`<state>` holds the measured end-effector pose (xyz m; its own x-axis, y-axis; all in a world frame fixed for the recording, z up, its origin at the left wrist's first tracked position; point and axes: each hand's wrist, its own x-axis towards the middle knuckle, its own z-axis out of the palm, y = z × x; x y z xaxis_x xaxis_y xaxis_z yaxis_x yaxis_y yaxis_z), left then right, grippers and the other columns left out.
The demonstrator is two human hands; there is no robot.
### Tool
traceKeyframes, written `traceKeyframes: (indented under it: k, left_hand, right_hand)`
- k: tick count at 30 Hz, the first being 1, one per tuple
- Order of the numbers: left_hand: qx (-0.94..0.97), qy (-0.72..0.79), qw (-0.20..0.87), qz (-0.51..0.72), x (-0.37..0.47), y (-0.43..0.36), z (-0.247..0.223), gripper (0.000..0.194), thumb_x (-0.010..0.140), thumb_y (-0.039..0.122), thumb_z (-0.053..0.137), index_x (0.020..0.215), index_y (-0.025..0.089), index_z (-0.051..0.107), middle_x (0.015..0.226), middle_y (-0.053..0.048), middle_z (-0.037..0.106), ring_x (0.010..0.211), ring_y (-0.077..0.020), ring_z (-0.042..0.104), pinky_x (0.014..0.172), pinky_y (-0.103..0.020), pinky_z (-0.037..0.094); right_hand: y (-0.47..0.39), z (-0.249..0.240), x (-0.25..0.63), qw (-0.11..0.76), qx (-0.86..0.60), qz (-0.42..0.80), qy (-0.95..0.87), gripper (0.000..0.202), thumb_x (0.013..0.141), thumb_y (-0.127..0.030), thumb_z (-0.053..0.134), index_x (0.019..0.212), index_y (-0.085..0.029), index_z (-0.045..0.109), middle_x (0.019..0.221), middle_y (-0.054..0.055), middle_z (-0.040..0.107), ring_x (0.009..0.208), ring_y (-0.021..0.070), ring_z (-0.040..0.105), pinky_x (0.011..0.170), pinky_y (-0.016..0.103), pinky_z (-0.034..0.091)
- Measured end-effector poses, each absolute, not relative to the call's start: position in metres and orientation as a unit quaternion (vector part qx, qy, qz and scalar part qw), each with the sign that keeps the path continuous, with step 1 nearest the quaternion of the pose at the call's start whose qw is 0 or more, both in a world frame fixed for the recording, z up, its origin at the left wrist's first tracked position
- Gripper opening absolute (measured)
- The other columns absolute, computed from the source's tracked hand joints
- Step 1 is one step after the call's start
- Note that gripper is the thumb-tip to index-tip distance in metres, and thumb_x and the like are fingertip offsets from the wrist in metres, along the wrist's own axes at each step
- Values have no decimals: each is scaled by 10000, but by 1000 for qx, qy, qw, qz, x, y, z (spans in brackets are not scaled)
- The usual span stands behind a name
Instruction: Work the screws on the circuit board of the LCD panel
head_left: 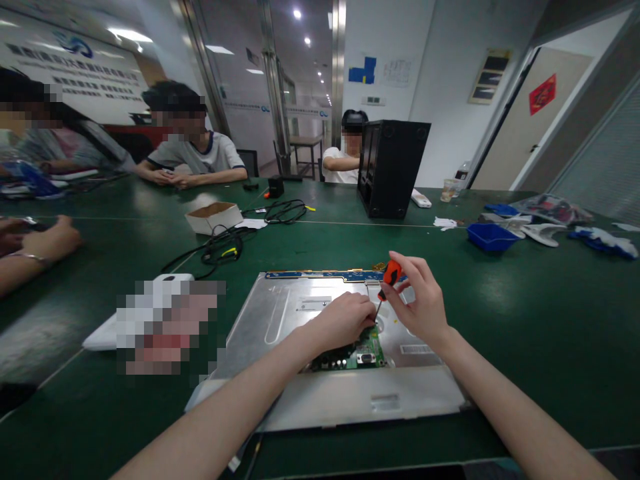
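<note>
A flat metal display panel point(290, 313) lies on the table in front of me, a green circuit board point(371, 353) mounted on it. Between the thumb and fingers of my right hand point(423, 300) is a small red and black screwdriver point(391, 273). Its shaft slants down to the board's upper edge. Beside the screwdriver tip, my left hand point(345, 320) rests over the board with its fingers curled together; what they pinch, if anything, is hidden. A narrow blue circuit strip point(320, 275) runs along the panel's far edge.
A black computer case point(395, 170) stands across the green table. Left of the panel are a white device point(150, 310), black cables point(220, 247) and an open box point(213, 217). A blue tray point(493, 237) sits right. Several people sit around the table; a co-worker's hand point(55, 243) is at left.
</note>
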<state>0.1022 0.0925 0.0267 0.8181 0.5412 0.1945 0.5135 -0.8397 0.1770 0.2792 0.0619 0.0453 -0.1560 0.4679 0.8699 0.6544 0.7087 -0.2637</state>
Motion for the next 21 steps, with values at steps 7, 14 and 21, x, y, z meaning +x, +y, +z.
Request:
traceKeyframes:
  k: [7, 14, 21]
  left_hand:
    - [951, 278, 54, 121, 102, 92, 25, 86, 910, 131, 629, 832, 151, 659, 811, -51, 682, 784, -208, 637, 718, -304, 457]
    - [953, 277, 56, 112, 102, 93, 26, 86, 906, 125, 626, 833, 150, 664, 804, -51, 680, 778, -211, 640, 702, -303, 456]
    - [952, 280, 57, 106, 103, 93, 28, 74, 908, 128, 636, 848, 150, 674, 821, -53, 687, 801, -217, 642, 712, -306, 457]
  right_hand:
    - [63, 42, 280, 536, -375, -86, -752, 553, 949, -200, 554, 1466, -317, 398, 1070, 63, 558, 733, 152, 607, 516, 259, 590]
    - [63, 42, 279, 548, -358, -66, -753, 493, 920, -167, 543, 1383, -289, 425, 1063, 63, 589, 753, 153, 618, 510, 238, 571]
    - [64, 39, 279, 560, -362, -68, -742, 445, 915, -248, 615, 1323, -283, 440, 1069, 57, 601, 713, 141, 616, 492, 232, 563]
